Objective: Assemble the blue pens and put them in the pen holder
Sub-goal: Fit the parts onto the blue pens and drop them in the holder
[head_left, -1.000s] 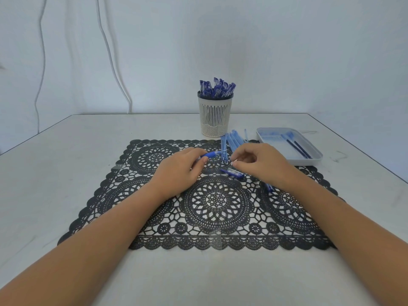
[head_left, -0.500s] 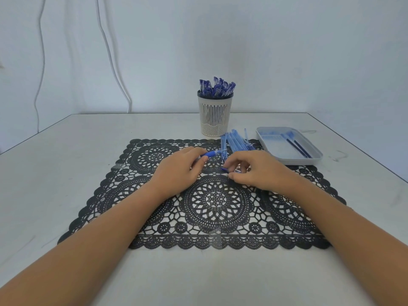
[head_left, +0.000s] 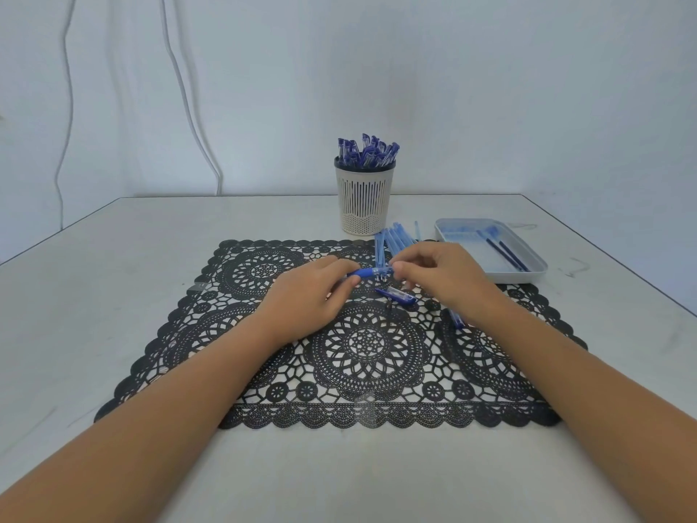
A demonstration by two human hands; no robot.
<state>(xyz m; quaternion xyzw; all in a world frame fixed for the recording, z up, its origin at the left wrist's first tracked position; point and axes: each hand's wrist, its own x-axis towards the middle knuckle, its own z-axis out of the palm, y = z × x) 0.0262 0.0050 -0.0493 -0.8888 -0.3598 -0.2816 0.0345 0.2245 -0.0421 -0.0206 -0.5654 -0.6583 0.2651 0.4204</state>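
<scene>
My left hand [head_left: 309, 296] grips a blue pen [head_left: 367, 272] by its dark grip section, held level above the black lace mat [head_left: 362, 352]. My right hand [head_left: 441, 277] pinches the pen's right end between thumb and forefinger. A blue pen cap [head_left: 396, 295] lies on the mat just below the two hands. A bundle of light blue pen barrels [head_left: 392, 239] lies behind the hands. The white slotted pen holder [head_left: 364, 205] stands at the back, with several capped blue pens [head_left: 367, 152] in it.
A pale tray [head_left: 528, 273] at the right holds two dark refills [head_left: 503, 251]. Another blue pen part [head_left: 455, 319] pokes out under my right wrist. White cables [head_left: 188, 107] hang down the wall at the back left. The grey table's right edge runs close to the tray.
My right hand has lifted off the mat, where it reached by the cap, and come back up to the pen's end. My left hand has kept hold of the pen.
</scene>
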